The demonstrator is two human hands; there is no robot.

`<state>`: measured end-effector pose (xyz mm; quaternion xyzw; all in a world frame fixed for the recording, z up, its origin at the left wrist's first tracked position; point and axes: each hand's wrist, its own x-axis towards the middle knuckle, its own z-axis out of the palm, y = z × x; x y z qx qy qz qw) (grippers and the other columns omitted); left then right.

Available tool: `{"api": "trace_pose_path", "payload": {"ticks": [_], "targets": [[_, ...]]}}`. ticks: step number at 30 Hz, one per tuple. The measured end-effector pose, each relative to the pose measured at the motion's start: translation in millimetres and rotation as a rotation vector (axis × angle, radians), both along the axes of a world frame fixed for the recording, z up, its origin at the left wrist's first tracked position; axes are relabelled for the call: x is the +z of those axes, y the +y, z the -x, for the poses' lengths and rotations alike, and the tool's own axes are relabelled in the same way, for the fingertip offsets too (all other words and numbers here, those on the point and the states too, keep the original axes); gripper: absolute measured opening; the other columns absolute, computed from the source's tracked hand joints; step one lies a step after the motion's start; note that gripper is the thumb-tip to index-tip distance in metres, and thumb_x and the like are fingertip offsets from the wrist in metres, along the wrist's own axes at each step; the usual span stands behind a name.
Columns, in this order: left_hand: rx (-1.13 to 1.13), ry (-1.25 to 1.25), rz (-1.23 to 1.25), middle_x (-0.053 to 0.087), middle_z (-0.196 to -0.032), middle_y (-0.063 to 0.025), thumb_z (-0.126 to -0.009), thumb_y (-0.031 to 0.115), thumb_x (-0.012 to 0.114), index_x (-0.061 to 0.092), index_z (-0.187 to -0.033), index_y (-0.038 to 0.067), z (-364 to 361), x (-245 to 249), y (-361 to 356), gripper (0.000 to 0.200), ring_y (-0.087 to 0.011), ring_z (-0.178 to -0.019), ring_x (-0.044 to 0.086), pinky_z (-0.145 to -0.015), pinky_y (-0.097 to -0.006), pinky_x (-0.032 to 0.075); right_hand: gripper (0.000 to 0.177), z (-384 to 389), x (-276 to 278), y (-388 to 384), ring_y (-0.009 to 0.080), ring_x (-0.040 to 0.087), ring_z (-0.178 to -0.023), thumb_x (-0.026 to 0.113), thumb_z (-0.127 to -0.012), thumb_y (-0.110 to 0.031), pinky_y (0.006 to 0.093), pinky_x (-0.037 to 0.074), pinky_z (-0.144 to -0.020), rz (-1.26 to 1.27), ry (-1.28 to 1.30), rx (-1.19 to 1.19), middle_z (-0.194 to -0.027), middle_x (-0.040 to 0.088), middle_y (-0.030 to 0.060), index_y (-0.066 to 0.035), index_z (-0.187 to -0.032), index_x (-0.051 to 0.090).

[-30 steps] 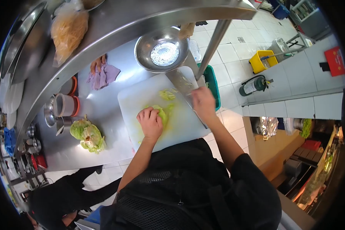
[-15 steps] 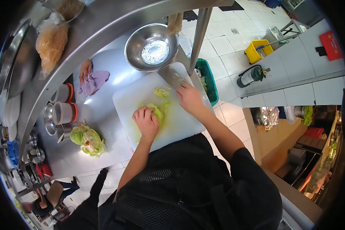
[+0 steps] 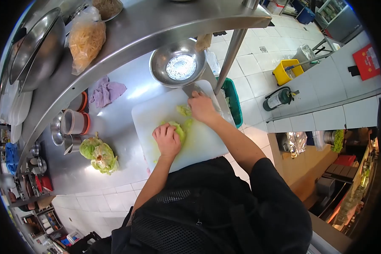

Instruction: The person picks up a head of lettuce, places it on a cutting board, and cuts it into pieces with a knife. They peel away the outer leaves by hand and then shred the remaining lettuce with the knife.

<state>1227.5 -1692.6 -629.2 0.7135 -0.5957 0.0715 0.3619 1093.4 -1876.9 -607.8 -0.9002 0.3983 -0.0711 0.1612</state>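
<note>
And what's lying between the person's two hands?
In the head view, a green lettuce piece under the left hand, then loose shreds on the white board, towards the right hand.

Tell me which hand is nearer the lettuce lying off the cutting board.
Left: the left hand rests on a lettuce piece on the cutting board, to the right of the off-board lettuce; the right hand is farther right.
</note>
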Motion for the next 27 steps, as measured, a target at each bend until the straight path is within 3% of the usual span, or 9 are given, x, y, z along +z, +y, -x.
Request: {"api": "trace_pose_path", "payload": {"ticks": [3, 9, 17, 19, 21, 22, 23, 25, 27], "targets": [[-0.004, 0.008, 0.0, 0.063, -0.109, -0.0087, -0.082, 0.008, 0.061, 0.067, -0.098, 0.011, 2, 1, 0, 0.017, -0.0342, -0.109, 0.055, -0.101, -0.0502, 0.038, 0.008, 2, -2, 8, 0.0372, 0.064, -0.108, 0.069, -0.082, -0.01, 0.05, 0.057, -0.086, 0.093, -0.083, 0.008, -0.108, 0.062, 0.0139, -0.007, -0.09, 0.071], [-0.006, 0.013, -0.013, 0.063, -0.109, -0.0088, -0.082, 0.007, 0.061, 0.067, -0.098, 0.011, 0, 2, 2, 0.018, -0.0342, -0.109, 0.056, -0.101, -0.0501, 0.038, 0.011, 16, -5, 23, 0.0378, 0.063, -0.104, 0.068, -0.082, -0.004, 0.0491, 0.054, -0.086, -0.002, -0.45, -0.12, -0.103, 0.064, 0.0146, -0.005, -0.093, 0.064], [-0.011, -0.001, 0.003, 0.062, -0.111, -0.0078, -0.08, 0.006, 0.063, 0.067, -0.101, 0.012, -1, -3, 0, 0.022, -0.0327, -0.109, 0.056, -0.102, -0.0505, 0.038, 0.015, 9, -16, 9, 0.039, 0.065, -0.108, 0.064, -0.086, -0.005, 0.0497, 0.055, -0.09, 0.006, -0.306, 0.076, -0.107, 0.068, 0.0176, -0.005, -0.101, 0.064], [0.016, -0.047, 0.006, 0.066, -0.104, -0.0108, -0.078, 0.01, 0.065, 0.068, -0.094, 0.011, -2, -6, 0, 0.016, -0.0341, -0.102, 0.06, -0.095, -0.0526, 0.042, 0.017, 0, -19, 8, 0.0407, 0.067, -0.102, 0.064, -0.088, -0.011, 0.0525, 0.055, -0.087, 0.025, -0.216, 0.07, -0.104, 0.069, 0.0187, -0.006, -0.104, 0.064], [0.039, -0.068, -0.347, 0.067, -0.101, -0.0152, -0.074, 0.011, 0.064, 0.067, -0.091, 0.008, -6, -9, -3, 0.018, -0.0373, -0.101, 0.061, -0.09, -0.0541, 0.043, 0.018, -7, -17, 7, 0.0404, 0.07, -0.095, 0.063, -0.093, -0.023, 0.0531, 0.057, -0.084, 0.112, -0.209, 0.119, -0.095, 0.071, 0.0188, -0.007, -0.101, 0.063], [0.049, -0.099, -0.316, 0.067, -0.091, -0.0164, -0.072, 0.015, 0.064, 0.067, -0.086, 0.007, -7, -14, -6, 0.016, -0.0381, -0.091, 0.062, -0.083, -0.0556, 0.044, 0.025, -12, -26, 2, 0.041, 0.071, -0.092, 0.064, -0.096, -0.03, 0.0537, 0.057, -0.079, 0.084, -0.175, 0.115, -0.093, 0.072, 0.0193, -0.006, -0.101, 0.063], [0.046, -0.103, -0.027, 0.065, -0.08, -0.0139, -0.072, 0.017, 0.065, 0.067, -0.077, 0.007, -6, -2, -10, 0.012, -0.0365, -0.08, 0.063, -0.074, -0.0537, 0.047, 0.028, -16, -28, 0, 0.0424, 0.071, -0.086, 0.063, -0.098, -0.034, 0.0554, 0.057, -0.074, 0.049, -0.102, 0.118, -0.091, 0.072, 0.0197, -0.005, -0.1, 0.063], [0.016, -0.013, -0.3, 0.066, -0.098, -0.0161, -0.079, 0.021, 0.066, 0.067, -0.089, 0.007, -5, -8, -5, 0.016, -0.0373, -0.097, 0.062, -0.086, -0.0553, 0.046, 0.029, -13, -22, 3, 0.0433, 0.071, -0.083, 0.061, -0.1, -0.033, 0.0568, 0.056, -0.071, 0.107, -0.132, 0.151, -0.09, 0.072, 0.0214, -0.004, -0.098, 0.062], [0.034, -0.072, -0.126, 0.061, -0.115, -0.0144, -0.085, 0.022, 0.067, 0.064, -0.102, 0.009, 0, -5, 4, 0.022, -0.0359, -0.113, 0.056, -0.101, -0.0556, 0.042, 0.029, -11, -26, 4, 0.0442, 0.071, -0.084, 0.065, -0.096, -0.03, 0.0577, 0.054, -0.073, 0.177, -0.079, 0.182, -0.089, 0.071, 0.0221, -0.004, -0.108, 0.06]]}}
